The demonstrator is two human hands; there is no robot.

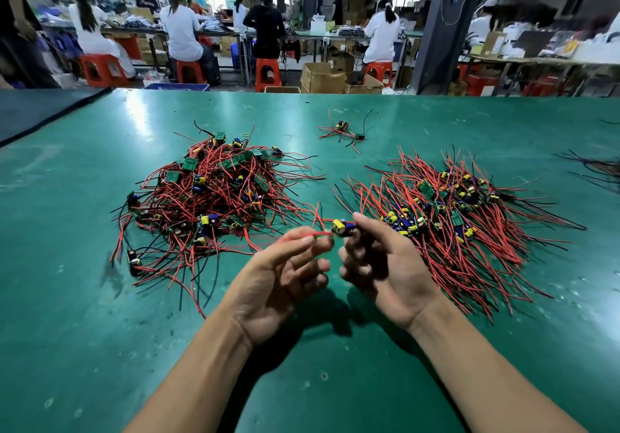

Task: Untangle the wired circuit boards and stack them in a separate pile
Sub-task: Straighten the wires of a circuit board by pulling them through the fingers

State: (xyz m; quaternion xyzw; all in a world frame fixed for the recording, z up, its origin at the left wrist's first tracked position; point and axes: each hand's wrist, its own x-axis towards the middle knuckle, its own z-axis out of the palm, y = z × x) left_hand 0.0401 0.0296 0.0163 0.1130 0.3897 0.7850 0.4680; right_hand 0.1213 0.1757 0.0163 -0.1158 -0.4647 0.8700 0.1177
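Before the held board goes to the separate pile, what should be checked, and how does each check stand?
1. Grip: right hand holds the board: ok.
2. Lead: left hand pinches its red wire: ok.
3. Wires free of the tangled pile: cannot tell; red leads run back toward it.
4. Path to the separate pile, beside the right hand: ok.
5. Wires straightened for stacking: not ok; one lead curls beside the board.

left pile, right pile: 2; small cluster: 1; held board: 1; left hand, right hand: 2
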